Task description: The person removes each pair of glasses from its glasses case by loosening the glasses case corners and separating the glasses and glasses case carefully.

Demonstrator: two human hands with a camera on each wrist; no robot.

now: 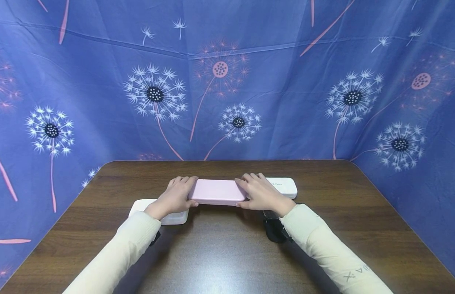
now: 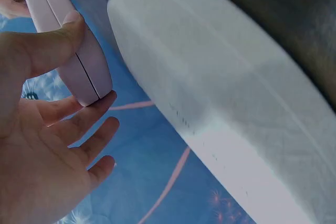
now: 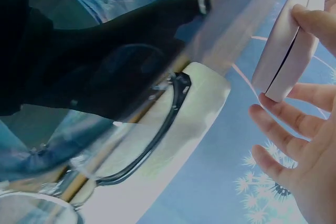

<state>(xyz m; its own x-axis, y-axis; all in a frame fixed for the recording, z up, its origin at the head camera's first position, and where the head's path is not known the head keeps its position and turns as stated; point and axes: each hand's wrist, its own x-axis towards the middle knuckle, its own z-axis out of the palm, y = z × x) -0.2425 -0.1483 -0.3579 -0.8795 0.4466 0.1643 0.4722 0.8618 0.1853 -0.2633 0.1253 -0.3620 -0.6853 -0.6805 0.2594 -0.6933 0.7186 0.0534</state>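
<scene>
A pink glasses case (image 1: 218,192) with a seam along its edge is held level by both hands over the back of the table. My left hand (image 1: 177,196) pinches its left end, thumb near the front and fingers behind, as the left wrist view also shows. At the other end my right hand (image 1: 262,194) grips it the same way. In the right wrist view a thin dark gap runs along the seam of the pink case (image 3: 289,40). A white case (image 1: 172,219) lies beneath the left wrist. Another white case (image 1: 286,186) with faint lettering sits behind the right hand.
Eyeglasses with a dark frame (image 3: 181,86) lie before the right white case, mostly hidden by the right arm in the head view. A black object (image 1: 275,231) shows beneath the right wrist. The brown wooden table (image 1: 213,253) meets a blue dandelion-print cloth (image 1: 286,90).
</scene>
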